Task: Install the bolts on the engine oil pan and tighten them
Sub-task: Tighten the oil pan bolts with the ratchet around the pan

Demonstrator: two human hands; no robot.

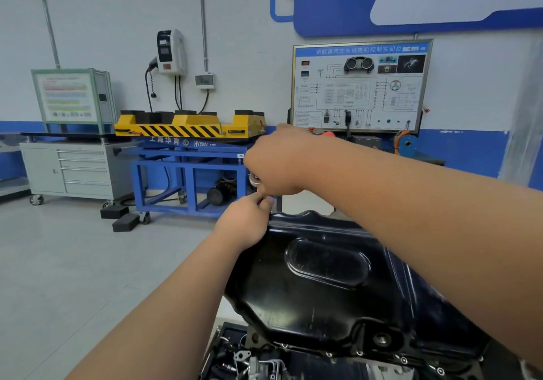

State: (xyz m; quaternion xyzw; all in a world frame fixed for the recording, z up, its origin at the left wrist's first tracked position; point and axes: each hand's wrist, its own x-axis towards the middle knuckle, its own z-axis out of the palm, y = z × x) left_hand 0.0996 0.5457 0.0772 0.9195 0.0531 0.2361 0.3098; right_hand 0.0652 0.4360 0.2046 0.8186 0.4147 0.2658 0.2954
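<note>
Left hand (244, 222) grip pinched at oil pan (317, 306) far rim, contents hidden; right hand (279, 162) grip encloses metal piece (254, 179); lift cart (188, 156) behind.

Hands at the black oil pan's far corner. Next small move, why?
Probably lower the left hand to start its pinched small part into the black stamped-metal oil pan's far rim, just below it; the right hand grips a shiny metal piece, and near-edge bolts are already in.
</note>
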